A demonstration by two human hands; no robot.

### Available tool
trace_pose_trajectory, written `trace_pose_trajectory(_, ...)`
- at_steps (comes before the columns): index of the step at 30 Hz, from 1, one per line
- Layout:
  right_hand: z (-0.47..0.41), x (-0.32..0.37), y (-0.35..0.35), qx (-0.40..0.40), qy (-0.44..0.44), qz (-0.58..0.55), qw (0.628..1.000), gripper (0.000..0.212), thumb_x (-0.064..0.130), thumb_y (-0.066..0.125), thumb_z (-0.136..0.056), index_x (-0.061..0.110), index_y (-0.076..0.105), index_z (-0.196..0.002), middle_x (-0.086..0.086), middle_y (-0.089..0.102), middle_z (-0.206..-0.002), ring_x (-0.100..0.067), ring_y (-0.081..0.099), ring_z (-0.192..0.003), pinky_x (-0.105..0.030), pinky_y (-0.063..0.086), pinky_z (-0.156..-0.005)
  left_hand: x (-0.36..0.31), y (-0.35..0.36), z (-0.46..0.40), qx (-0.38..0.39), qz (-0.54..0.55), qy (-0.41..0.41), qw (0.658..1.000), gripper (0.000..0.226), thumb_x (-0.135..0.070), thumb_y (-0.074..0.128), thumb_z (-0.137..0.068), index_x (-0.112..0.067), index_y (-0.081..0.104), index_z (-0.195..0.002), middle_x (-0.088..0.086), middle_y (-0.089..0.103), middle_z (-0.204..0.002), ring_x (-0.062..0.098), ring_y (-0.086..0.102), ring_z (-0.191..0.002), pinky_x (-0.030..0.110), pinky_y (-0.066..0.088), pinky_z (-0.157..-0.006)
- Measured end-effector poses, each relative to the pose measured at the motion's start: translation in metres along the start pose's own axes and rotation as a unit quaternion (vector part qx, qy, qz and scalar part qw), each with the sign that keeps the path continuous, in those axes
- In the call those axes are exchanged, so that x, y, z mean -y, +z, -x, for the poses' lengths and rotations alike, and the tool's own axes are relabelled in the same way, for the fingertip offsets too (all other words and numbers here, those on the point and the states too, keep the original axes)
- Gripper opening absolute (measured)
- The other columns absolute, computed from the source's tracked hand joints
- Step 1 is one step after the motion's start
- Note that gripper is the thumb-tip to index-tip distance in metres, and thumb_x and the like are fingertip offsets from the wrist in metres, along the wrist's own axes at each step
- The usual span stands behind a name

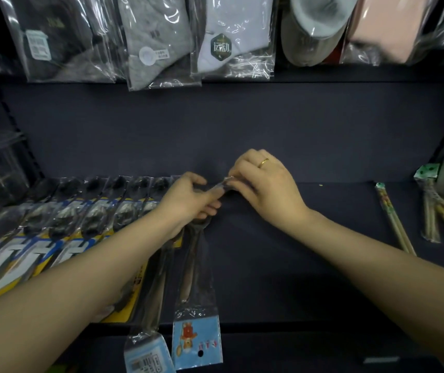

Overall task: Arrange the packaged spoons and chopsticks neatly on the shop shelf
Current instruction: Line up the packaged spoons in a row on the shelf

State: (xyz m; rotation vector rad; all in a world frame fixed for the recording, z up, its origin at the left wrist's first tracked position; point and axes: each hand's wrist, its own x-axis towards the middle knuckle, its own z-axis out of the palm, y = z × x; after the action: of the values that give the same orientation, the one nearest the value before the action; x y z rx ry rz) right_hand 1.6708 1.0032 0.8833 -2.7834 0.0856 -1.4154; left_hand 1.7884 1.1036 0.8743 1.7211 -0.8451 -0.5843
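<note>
Spoon packets (196, 292) on dark shelf (296, 238); both hands (266, 184) pinching one.

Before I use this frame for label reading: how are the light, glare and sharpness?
Head view: dim light, so the dark spoon packs on the shelf lose detail; white glare streaks the hanging sock bags; the wide lens bends the edges; both hands and the blue card look slightly soft, its print unreadable.
</note>
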Motion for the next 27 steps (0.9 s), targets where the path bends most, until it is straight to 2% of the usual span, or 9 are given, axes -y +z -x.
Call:
trace_pose_trajectory(2,0.006,0.001,-0.003,-0.011,-0.068,0.043,0.997,0.006,0.004,0.063,-0.082,0.002,0.068,-0.079,-0.013,0.061,-0.074,-0.03,0.056,-0.061,-0.037,0.05,-0.054,0.001,-0.006,0.003,0.016,0.043,-0.067,0.997,0.023,-0.029,0.049,-0.093,-0.007,0.051,-0.099,0.004,0.07,-0.061,0.014,0.065,-0.053,0.019,0.049,-0.047)
trace_pose_trajectory(6,0.017,-0.001,0.0,0.029,-0.148,0.074,0.986,0.019,-0.011,0.069,-0.069,0.002,0.071,-0.082,-0.012,0.061,-0.068,-0.026,0.055,-0.055,-0.031,0.047,-0.042,-0.001,-0.006,0.013,0.123,0.194,-0.108,0.967,0.041,-0.034,0.04,-0.096,0.0,0.063,-0.095,0.015,0.073,-0.08,0.021,0.072,-0.072,0.022,0.056,-0.053)
trace_pose_trajectory(12,0.028,-0.003,0.006,0.127,-0.141,-0.002,0.982,0.021,-0.001,0.065,-0.079,0.004,0.072,-0.099,-0.013,0.068,-0.091,-0.027,0.065,-0.075,-0.039,0.056,-0.056,0.005,-0.002,0.011,0.106,0.2,-0.123,0.966,0.012,-0.018,0.054,-0.091,-0.009,0.062,-0.091,0.002,0.067,-0.068,0.01,0.067,-0.06,0.017,0.051,-0.05)
trace_pose_trajectory(14,0.03,-0.003,0.005,0.139,-0.074,-0.077,0.985,0.021,0.005,0.062,-0.082,0.005,0.07,-0.102,-0.01,0.064,-0.102,-0.022,0.064,-0.086,-0.034,0.056,-0.073,0.007,-0.004,0.008,0.104,0.207,-0.114,0.966,0.006,-0.014,0.057,-0.089,-0.013,0.062,-0.088,-0.002,0.066,-0.067,0.009,0.062,-0.062,0.016,0.05,-0.05)
trace_pose_trajectory(17,0.024,-0.001,0.008,0.061,0.208,-0.203,0.955,0.026,0.015,0.058,-0.085,0.007,0.062,-0.109,-0.002,0.057,-0.103,-0.004,0.058,-0.079,-0.011,0.048,-0.072,0.006,-0.006,0.005,0.101,0.194,-0.078,0.973,0.008,-0.008,0.059,-0.085,-0.014,0.064,-0.089,-0.001,0.069,-0.076,0.009,0.062,-0.068,0.015,0.051,-0.053)
trace_pose_trajectory(19,0.013,-0.003,0.011,0.087,0.4,-0.369,0.835,0.028,0.02,0.056,-0.09,0.005,0.057,-0.114,-0.002,0.062,-0.099,-0.007,0.061,-0.079,-0.015,0.053,-0.072,0.004,-0.006,0.005,0.102,0.162,-0.057,0.98,0.012,-0.006,0.061,-0.084,-0.01,0.065,-0.095,0.002,0.068,-0.084,0.01,0.062,-0.071,0.014,0.051,-0.054)
trace_pose_trajectory(21,0.006,-0.005,0.011,0.125,0.456,-0.502,0.724,0.027,0.024,0.05,-0.094,0.002,0.064,-0.102,-0.006,0.07,-0.088,-0.016,0.067,-0.078,-0.027,0.058,-0.072,0.005,-0.005,0.005,0.1,0.127,-0.048,0.986,0.019,-0.007,0.062,-0.083,-0.007,0.065,-0.102,0.005,0.068,-0.089,0.01,0.061,-0.073,0.013,0.05,-0.056)
trace_pose_trajectory(25,0.004,-0.004,0.018,0.139,0.443,-0.462,0.756,0.019,0.017,0.052,-0.093,0.013,0.068,-0.081,-0.007,0.066,-0.079,-0.021,0.059,-0.075,-0.032,0.049,-0.072,0.007,-0.009,0.004,0.096,0.129,-0.046,0.986,0.014,-0.005,0.064,-0.08,-0.011,0.067,-0.093,0.004,0.069,-0.085,0.011,0.062,-0.075,0.016,0.05,-0.06)
trace_pose_trajectory(27,0.004,-0.002,0.022,0.128,0.466,-0.463,0.743,0.016,0.013,0.055,-0.091,0.015,0.068,-0.082,-0.004,0.066,-0.076,-0.017,0.057,-0.071,-0.027,0.046,-0.065,0.008,-0.013,0.002,0.089,0.16,-0.04,0.982,0.011,-0.004,0.064,-0.081,-0.013,0.065,-0.087,0.0,0.07,-0.077,0.008,0.065,-0.066,0.016,0.053,-0.056)
